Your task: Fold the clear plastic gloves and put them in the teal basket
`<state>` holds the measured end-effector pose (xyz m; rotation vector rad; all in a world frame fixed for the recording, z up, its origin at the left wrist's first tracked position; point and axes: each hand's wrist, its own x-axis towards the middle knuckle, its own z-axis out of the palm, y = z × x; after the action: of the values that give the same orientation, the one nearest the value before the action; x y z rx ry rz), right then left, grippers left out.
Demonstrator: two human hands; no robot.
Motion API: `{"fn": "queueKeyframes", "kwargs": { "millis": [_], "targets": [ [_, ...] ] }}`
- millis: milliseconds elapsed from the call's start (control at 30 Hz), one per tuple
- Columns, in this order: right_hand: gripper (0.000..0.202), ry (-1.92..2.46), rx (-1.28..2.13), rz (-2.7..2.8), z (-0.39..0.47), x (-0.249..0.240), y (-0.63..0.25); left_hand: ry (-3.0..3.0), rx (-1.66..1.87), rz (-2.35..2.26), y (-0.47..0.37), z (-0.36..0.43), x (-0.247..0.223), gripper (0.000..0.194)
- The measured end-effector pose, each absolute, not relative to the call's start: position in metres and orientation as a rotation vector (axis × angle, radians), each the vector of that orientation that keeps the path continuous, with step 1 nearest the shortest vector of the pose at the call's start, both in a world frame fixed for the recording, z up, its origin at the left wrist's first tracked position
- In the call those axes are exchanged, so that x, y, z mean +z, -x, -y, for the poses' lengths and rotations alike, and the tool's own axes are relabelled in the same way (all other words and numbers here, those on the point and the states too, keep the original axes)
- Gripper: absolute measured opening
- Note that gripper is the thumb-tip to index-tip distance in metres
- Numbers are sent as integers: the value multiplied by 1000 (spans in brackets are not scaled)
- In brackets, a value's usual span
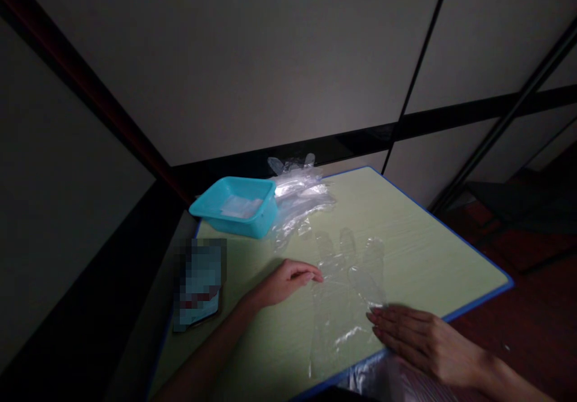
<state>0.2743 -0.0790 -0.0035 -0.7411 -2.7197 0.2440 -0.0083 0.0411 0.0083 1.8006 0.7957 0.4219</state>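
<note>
A clear plastic disposable glove [345, 297] lies spread flat on the pale green table, its fingers pointing away from me. My left hand [291, 279] rests at the glove's left edge, fingers loosely bent and thumb a little apart, with nothing visible in it. At the lower right, my right hand [415, 339] is palm down with its fingers stretched out close together. Its fingertips touch or nearly touch the glove's right side near the thumb part. Behind, a heap of clear plastic gloves [300, 194] lies loosely piled against the blue basket.
A light blue plastic basket [259, 225] with thin whitish sheets inside stands at the back left. A phone-like flat object [201, 291], partly blurred out, lies at the left edge. The table [433, 258] has a blue rim and stands against cabinet panels [288, 59]. Clear plastic [369, 375] hangs by the near edge.
</note>
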Motion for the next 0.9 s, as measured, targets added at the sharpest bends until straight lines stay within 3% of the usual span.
{"fn": "queueKeyframes", "kwargs": {
  "millis": [533,733,900],
  "targets": [
    [33,1158,887,2267,55,13,-272,-1668,414,-792,8,-44,3,32],
    [42,1412,1121,1660,39,7,-264,-1511,447,-828,4,-53,-1,46],
    [30,1364,1506,961,24,-10,-257,-1478,451,-887,-3,-57,-3,49]
  ]
}}
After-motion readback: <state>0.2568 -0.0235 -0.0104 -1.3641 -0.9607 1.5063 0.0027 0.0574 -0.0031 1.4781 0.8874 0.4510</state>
